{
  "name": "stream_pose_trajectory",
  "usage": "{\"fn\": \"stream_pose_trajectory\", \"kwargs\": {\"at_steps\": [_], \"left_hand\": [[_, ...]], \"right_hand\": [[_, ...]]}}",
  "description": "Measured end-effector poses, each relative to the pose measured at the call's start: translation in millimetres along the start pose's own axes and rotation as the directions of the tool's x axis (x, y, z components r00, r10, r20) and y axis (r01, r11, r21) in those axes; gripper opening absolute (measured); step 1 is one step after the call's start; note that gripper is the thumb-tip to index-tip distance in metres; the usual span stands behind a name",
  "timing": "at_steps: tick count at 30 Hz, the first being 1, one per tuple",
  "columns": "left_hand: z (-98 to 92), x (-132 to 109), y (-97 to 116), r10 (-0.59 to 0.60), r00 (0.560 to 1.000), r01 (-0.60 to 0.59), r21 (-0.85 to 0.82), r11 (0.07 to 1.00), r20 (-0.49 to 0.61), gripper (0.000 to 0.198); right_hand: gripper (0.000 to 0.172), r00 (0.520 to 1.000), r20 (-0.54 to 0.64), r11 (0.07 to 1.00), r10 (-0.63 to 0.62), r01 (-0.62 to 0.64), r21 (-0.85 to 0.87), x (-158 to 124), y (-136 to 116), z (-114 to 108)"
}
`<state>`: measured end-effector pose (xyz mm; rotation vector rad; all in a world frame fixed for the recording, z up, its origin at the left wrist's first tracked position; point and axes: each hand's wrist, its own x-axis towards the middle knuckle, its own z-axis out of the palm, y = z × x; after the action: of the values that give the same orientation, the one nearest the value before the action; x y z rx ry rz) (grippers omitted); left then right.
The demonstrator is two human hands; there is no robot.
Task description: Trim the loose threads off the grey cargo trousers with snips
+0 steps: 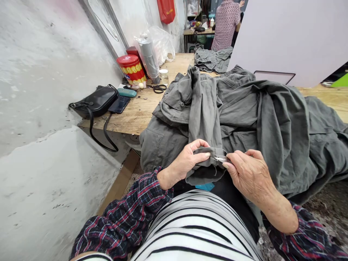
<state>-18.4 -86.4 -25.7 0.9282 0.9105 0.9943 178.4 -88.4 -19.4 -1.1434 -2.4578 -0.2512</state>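
Observation:
Grey trousers (205, 125) lie across the table edge, with one leg end hanging toward my lap. My left hand (187, 159) is closed, pinching the folded cuff between thumb and fingers. On the other side of that cuff, my right hand (248, 174) is closed around a small, thin tool with a pale, shiny tip (219, 158). Its tip touches the seam near my left thumb, and its rear part is hidden in my fingers, so its exact kind is unclear. A loose thread (215, 171) hangs below the cuff.
More grey garments (282, 127) are heaped to the right. At left on the wooden table (138, 117) are a black handbag (99, 101), a phone (119, 104), black scissors (157, 88) and a red tin (132, 70). Another person (226, 25) stands at the back.

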Motion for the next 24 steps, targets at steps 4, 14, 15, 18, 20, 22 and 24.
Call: {"fn": "stream_pose_trajectory", "kwargs": {"at_steps": [4,14,15,18,20,22,24], "left_hand": [[0.0,1.2,0.5,-0.034,0.999,0.033,-0.058,0.998,-0.002,0.026],[-13.1,9.0,13.4,0.064,0.987,-0.103,0.277,0.955,0.147,0.036],[-15.0,10.0,15.1,0.086,0.979,-0.152,0.387,0.91,0.184,0.036],[-18.0,13.0,18.3,0.151,0.957,-0.261,0.507,0.822,0.249,0.018],[-17.2,15.1,18.0,0.157,0.957,-0.245,0.389,0.888,0.245,0.017],[-14.2,17.2,15.3,0.109,0.97,-0.147,0.169,0.975,0.217,0.022],[-10.4,19.8,10.6,0.045,0.982,-0.037,-0.048,0.998,0.181,0.025]], "right_hand": [[0.028,0.994,-0.023,0.987,0.111,-0.107,0.122,-0.9,8.3,4.8],[0.025,0.864,0.298,0.308,0.406,-0.437,0.845,6.3,5.8,25.7],[0.025,0.839,0.332,0.235,0.432,-0.46,0.856,7.6,7.0,23.6],[0.026,0.803,0.372,0.119,0.466,-0.473,0.873,12.0,14.1,18.1],[0.026,0.8,0.358,0.113,0.482,-0.462,0.88,15.1,18.6,20.5],[0.026,0.81,0.333,0.143,0.482,-0.447,0.883,18.4,20.8,29.4],[0.027,0.827,0.322,0.177,0.461,-0.441,0.88,21.2,21.0,42.0]]}}
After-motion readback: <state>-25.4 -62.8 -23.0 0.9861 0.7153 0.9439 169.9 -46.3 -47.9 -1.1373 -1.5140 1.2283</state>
